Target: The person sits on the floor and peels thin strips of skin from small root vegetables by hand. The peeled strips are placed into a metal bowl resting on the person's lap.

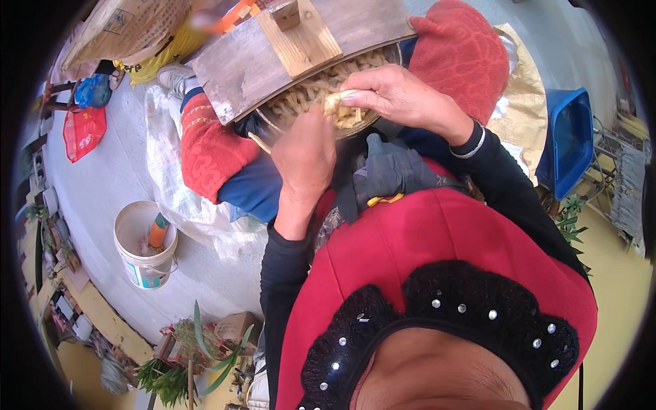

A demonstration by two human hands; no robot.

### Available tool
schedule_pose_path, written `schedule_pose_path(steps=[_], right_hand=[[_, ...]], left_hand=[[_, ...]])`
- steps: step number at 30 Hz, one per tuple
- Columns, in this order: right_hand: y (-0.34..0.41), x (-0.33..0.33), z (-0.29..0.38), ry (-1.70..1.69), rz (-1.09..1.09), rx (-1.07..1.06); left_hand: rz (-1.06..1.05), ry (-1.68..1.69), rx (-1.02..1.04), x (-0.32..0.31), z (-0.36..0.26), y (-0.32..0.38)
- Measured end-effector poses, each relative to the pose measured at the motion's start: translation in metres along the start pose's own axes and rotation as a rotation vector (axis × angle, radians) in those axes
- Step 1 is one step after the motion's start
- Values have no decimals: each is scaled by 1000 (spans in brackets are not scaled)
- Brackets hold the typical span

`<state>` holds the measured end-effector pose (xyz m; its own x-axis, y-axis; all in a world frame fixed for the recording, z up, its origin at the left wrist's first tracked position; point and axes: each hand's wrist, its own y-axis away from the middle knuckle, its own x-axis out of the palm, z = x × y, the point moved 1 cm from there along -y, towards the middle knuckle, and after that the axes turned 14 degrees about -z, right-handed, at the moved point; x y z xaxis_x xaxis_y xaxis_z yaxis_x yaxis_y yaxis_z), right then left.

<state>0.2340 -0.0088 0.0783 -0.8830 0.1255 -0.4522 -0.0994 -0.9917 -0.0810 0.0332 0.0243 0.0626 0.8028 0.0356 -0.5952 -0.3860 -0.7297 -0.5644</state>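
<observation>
Above a round container [365, 124] in front of me, my right hand [407, 97] pinches a pale yellow, knotted or folded piece of fibrous material [333, 104] between thumb and fingers. My left hand [306, 151] is blurred and closed against the same piece from the left. A thin pale strip [260, 142] sticks out on the left side of that hand. Many similar pale pieces [293, 105] fill the container. A worn wooden board [230, 77] covers its far part, with a lighter plank [302, 41] and a small block [284, 14] on top.
Red textured covers [218, 148] lie over my knees. To the left stands a white bucket [146, 241] holding an orange-and-green object [159, 230], near clear plastic sheeting [205, 220]. A blue bin [566, 143] is at right. Potted plants [192, 353] stand lower left; sacks [128, 31] sit upper left.
</observation>
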Motion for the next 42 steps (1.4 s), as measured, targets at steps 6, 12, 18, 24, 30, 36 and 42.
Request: schedule_pose_path(steps=[6,12,18,24,30,36,42], right_hand=[[4,-2,-4,9,40,-3],[11,5,-23,1,-93,-150],[16,9,-36,-64,-86,-132],[8,6,-2,267,-79,-382],[6,2,-1,339,162,-374],[9,-4,0,257,279,-130],[9,9,-13,-362,206,182]], left_hand=[[78,59,-73,0,5,0],[239,269,-282,-11,12,-5],[195,30,-84,-11,7,-1],[263,79,-110,-3,5,-2],[397,265,-277,-4,5,-2],[462,312,-423,-7,3,4],[377,318,-372,-4,0,-2]])
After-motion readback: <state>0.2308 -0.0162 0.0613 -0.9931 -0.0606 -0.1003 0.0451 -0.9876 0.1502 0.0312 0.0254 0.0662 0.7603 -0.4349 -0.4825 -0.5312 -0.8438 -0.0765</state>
